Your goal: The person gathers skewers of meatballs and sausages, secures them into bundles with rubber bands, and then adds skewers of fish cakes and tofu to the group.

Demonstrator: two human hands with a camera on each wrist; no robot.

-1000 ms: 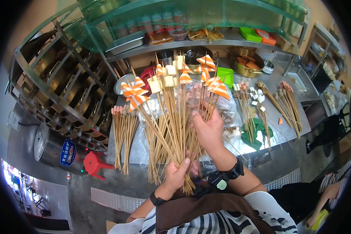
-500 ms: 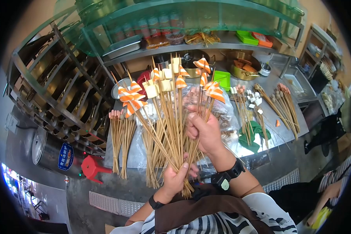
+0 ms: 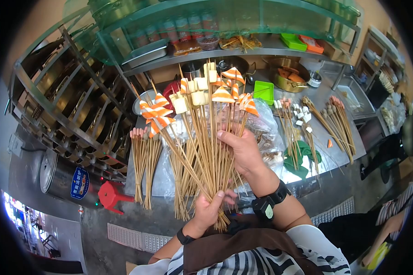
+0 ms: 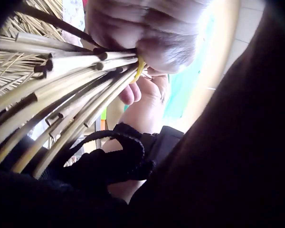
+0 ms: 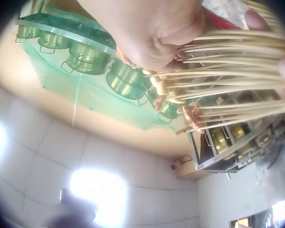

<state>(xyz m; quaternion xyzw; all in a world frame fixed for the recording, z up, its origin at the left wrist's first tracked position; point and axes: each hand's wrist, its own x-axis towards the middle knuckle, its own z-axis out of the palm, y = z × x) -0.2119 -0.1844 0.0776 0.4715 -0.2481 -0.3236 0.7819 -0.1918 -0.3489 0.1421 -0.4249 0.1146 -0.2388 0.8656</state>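
Note:
My left hand (image 3: 207, 210) grips a thick bundle of bamboo skewers (image 3: 198, 160) near its lower ends; a yellow band (image 4: 139, 69) shows round the sticks in the left wrist view. Higher up, my right hand (image 3: 244, 150) holds the sticks on the right side of the bundle, its thumb across them. Orange-and-white striped triangles (image 3: 223, 95) and pale cream chunks (image 3: 199, 97) sit on the upper ends. In the right wrist view the right hand (image 5: 156, 38) is beside the fanned sticks (image 5: 237, 71), its fingertips mostly hidden.
More skewer bunches (image 3: 147, 165) lie on the metal table (image 3: 353, 133) at left and right. Behind stand a green tray (image 3: 264, 91) and a brass pot (image 3: 289, 78). A pot rack (image 3: 73, 105) is at left, a red stool (image 3: 109, 196) below, and another person's arm (image 3: 389, 225) at lower right.
My right hand has shifted slightly left and down along the sticks. The striped triangles on the right have moved left, closer to the cream chunks. My left hand keeps its grip.

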